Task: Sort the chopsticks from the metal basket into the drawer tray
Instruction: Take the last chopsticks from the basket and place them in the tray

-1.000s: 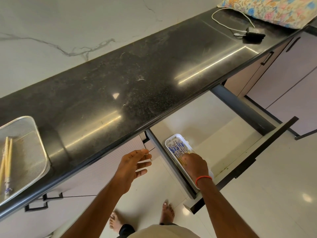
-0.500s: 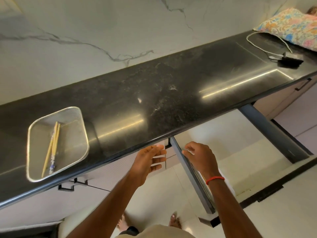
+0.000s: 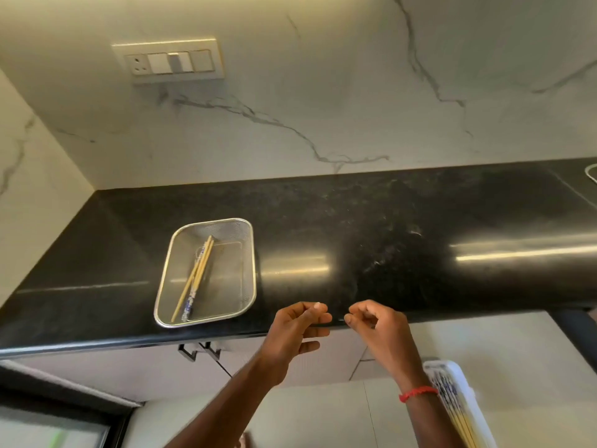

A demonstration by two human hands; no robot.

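Observation:
The metal mesh basket stands on the black counter, left of centre. A few wooden chopsticks with blue patterned ends lie slanted inside it. My left hand and my right hand hover side by side at the counter's front edge, right of the basket. Both have loosely curled fingers and hold nothing. At the lower right, the white drawer tray shows several chopsticks lying lengthwise; my right forearm covers part of it.
A marble wall with a switch panel rises behind the counter. Cabinet handles hang under the counter edge below the basket. A white cable peeks in at the far right of the counter.
My right hand has left the drawer tray and risen to the counter edge beside my left hand. The view has swung left and up, so the basket now sits near the middle.

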